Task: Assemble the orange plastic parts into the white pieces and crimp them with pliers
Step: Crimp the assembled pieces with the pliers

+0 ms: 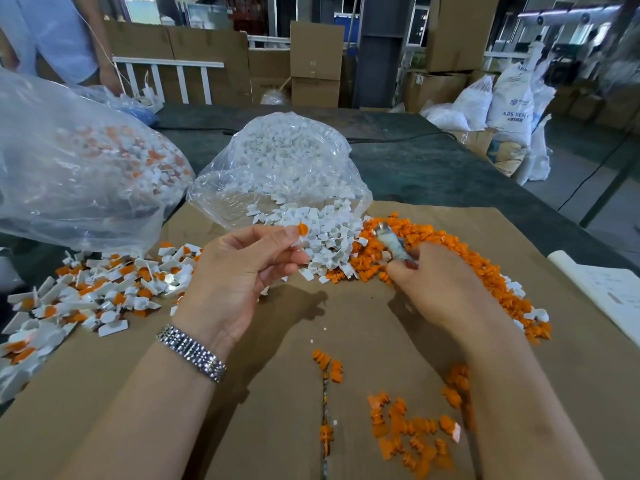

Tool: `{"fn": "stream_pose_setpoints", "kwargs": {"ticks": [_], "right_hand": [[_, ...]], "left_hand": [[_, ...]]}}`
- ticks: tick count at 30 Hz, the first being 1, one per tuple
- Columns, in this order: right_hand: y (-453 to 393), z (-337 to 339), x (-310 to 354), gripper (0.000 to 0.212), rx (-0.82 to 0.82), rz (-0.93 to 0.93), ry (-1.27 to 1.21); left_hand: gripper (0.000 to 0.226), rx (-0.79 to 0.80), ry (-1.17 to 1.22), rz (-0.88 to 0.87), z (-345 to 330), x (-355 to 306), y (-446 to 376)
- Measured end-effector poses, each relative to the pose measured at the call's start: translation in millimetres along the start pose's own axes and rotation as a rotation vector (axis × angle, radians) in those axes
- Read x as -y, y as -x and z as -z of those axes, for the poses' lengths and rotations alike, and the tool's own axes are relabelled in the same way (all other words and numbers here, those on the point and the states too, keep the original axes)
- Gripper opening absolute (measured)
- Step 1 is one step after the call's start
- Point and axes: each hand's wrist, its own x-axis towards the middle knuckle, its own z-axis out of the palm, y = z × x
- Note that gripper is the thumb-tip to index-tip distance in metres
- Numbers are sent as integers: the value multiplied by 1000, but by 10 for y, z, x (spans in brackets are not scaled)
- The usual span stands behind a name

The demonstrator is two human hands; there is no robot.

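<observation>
My left hand [242,268] is raised over the cardboard sheet and pinches a white piece with an orange part [302,231] set in its top. My right hand [440,285] rests low on the orange pile and grips the pliers [391,242], whose metal jaws point up and away. A heap of loose white pieces [322,237] spills from a clear bag straight ahead. Loose orange parts [460,258] form a long band to the right of it. Assembled white-and-orange pieces [90,296] lie in a pile at the left.
A brown cardboard sheet [363,327] covers the dark table. One clear bag [287,164] holds white pieces, a larger bag [79,168] at left holds assembled ones. More orange parts [408,431] lie near my right forearm. Papers [609,292] sit at the right edge. A person [55,36] stands at the far left.
</observation>
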Motion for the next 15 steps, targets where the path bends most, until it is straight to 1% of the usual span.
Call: {"fn": "stream_pose_setpoints", "kwargs": {"ticks": [1,3,4,6,7,9,13,15], "right_hand": [[25,35,40,25,30,37,-142],[124,93,146,15,166,102,-439],[177,106,187,15,257,137,-545],[264,100,244,21,409,193,-666],[293,82,267,25,452,202,-687],[323,42,308,26,477,216,-667],[351,-2,361,27,455,292,-547],[366,-12,378,28,431,334,-489]], "left_hand": [[11,-13,3,1,0,4,-3],[7,-35,8,0,-4,8,-8],[7,-48,12,-3,-5,6,-11],[12,-67,23,-14,-7,2,-15],[14,-69,25,-19,-9,4,-15],[16,-68,25,-29,-12,7,-13],[20,-79,19,-43,-18,7,-12],[16,-86,2,-47,-15,14,-14]]}}
